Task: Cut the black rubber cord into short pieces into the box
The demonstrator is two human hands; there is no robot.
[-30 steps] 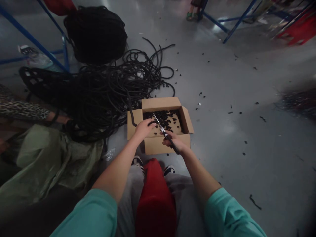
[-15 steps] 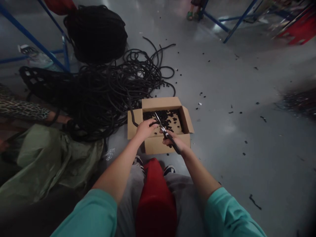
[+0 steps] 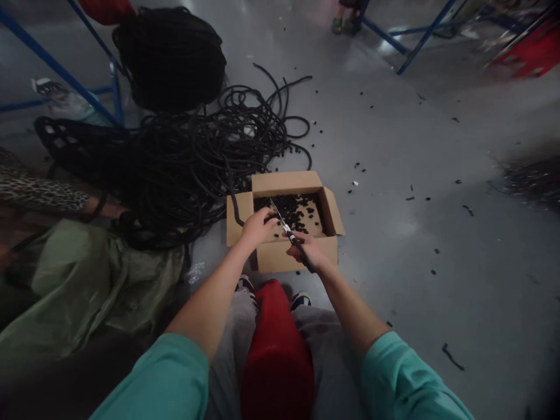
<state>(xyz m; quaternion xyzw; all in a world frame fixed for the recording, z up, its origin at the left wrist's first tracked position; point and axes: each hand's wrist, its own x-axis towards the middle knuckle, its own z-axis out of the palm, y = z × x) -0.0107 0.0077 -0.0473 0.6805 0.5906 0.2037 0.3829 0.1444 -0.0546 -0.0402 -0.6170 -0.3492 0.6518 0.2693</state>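
An open cardboard box [image 3: 285, 182] stands on the floor, with many small black pieces [image 3: 286, 205] inside. Over its left part, my left hand [image 3: 257, 227] is closed on a black cord [image 3: 237, 209], which runs from the tangled heap across the left flap. My right hand [image 3: 308, 249] grips black-handled scissors [image 3: 286, 228] above the near side of the box. The blades point up and left, beside the fingertips of my left hand. Whether the blades touch the cord is too small to tell.
A large heap of black cord [image 3: 175, 157] lies left of the box, below a thick coil [image 3: 170, 58]. At the left are a green sheet [image 3: 74, 280] and another person's leg in leopard print [image 3: 39, 189]. A red seat [image 3: 276, 350] is between my legs.
The scissors and my right hand have shifted slightly left, and the blades look closer together. The stretch of cord past my left fingertips shows less.
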